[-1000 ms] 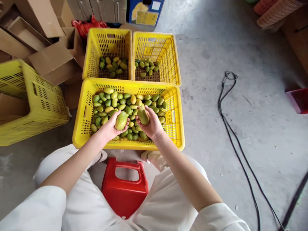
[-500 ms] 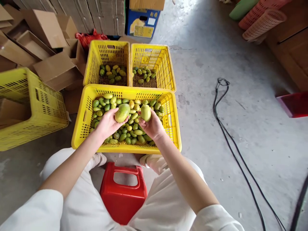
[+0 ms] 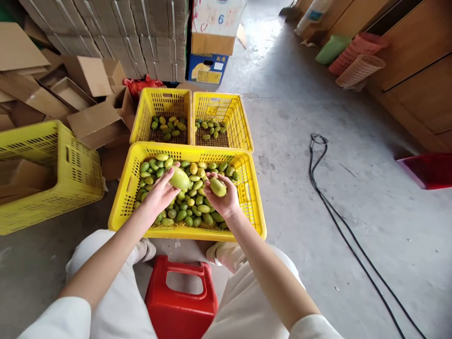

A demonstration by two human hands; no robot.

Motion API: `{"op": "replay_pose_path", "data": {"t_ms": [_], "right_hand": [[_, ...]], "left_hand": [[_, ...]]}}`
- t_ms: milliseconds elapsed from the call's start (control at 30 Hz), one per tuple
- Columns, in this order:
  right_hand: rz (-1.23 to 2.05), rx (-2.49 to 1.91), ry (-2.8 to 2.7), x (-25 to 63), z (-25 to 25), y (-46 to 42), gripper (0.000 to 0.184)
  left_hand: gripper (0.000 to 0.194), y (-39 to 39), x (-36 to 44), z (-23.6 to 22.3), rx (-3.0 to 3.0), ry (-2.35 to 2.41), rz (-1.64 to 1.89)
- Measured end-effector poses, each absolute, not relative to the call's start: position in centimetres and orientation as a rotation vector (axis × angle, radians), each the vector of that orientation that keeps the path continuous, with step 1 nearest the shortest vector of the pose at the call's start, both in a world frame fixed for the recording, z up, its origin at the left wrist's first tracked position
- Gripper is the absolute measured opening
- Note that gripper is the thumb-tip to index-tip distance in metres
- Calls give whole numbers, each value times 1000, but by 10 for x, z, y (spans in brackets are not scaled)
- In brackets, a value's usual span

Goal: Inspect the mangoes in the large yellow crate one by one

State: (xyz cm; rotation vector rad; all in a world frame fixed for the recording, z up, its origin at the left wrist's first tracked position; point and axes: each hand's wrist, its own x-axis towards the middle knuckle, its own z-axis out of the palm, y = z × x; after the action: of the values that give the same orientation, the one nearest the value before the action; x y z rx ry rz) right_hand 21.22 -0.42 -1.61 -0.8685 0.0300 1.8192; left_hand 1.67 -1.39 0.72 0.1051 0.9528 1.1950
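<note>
My left hand (image 3: 160, 195) is closed round a yellow-green mango (image 3: 180, 179), its fingers behind and under the fruit. A second, smaller-looking mango (image 3: 218, 187) rests in my right hand (image 3: 226, 197), fingers curled about it. Both hands are above a wide yellow crate (image 3: 259, 207), whose floor is covered by many green and yellowish mangoes (image 3: 189, 212). Beyond it two more yellow crates stand side by side: the left one (image 3: 136, 122) and the right one (image 3: 243, 122), each with several mangoes on its bottom.
A red plastic stool (image 3: 181, 306) stands between my knees. To the left are a yellow crate (image 3: 77, 165) holding cardboard and a heap of open cardboard boxes (image 3: 95, 120). A black cable (image 3: 328, 205) lies on the floor at right, near a red container (image 3: 429, 169).
The camera view has tilted up, so the scene sits lower. Both mangoes have turned in my hands; the right one now lies more tilted, on its side.
</note>
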Motion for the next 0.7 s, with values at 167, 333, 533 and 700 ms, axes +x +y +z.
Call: {"op": "replay_pose_path", "data": {"t_ms": [167,333,533,700], "right_hand": [[1752,-936,27,215,-21,-1,24],[1730,-981,56,217,-30,0,34],[1815,-1049,83,216,-28,0,13],[1903,-1032,12,212,-23,-3,22]], "left_hand": [[44,-23,16,10,7,1055,1126],[32,-21,14,7,0,1096,1043],[20,-13,15,12,-81,1110,1046],[27,-12,17,21,-114,1085,948]]}}
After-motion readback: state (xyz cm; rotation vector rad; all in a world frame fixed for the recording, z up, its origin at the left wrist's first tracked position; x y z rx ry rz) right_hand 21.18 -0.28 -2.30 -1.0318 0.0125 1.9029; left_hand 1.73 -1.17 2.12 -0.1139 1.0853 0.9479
